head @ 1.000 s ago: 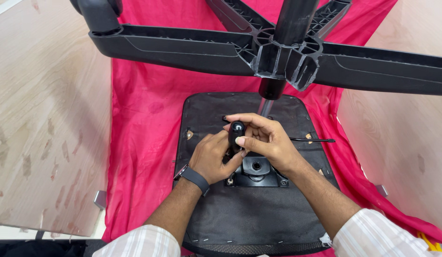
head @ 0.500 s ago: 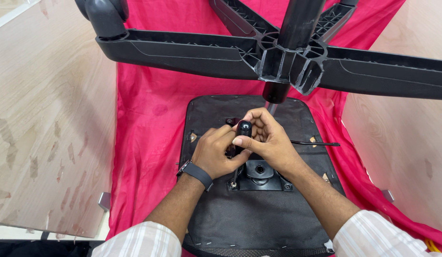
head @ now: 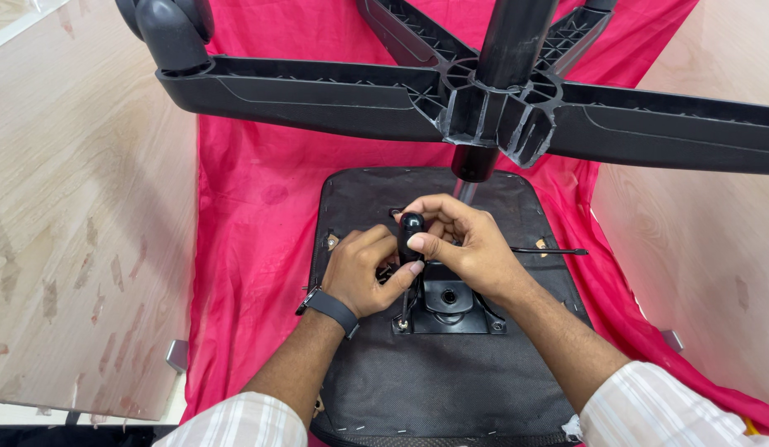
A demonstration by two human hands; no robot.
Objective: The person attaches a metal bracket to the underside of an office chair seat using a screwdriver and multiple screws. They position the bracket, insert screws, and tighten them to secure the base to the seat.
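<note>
A black chair seat [head: 434,381] lies upside down on a red cloth [head: 252,207]. A black metal mounting plate [head: 450,308] sits at its middle. My right hand [head: 471,248] wraps the top of a black-handled screwdriver [head: 411,230] that stands upright over the plate's left corner. Just below, my left hand [head: 359,269], with a dark wristband, holds the tool's lower part; its tip is hidden by my fingers. A thin black lever rod [head: 550,251] sticks out to the right from behind my right hand.
A black five-arm chair base [head: 483,103] on its column hangs across the top of the view, with a caster [head: 165,29] at the upper left. Light wooden panels [head: 70,207] flank the cloth on both sides.
Both hands stay on the screwdriver at the plate, shifting only slightly left. The view has tilted a little, so the chair base sits a bit differently in the picture.
</note>
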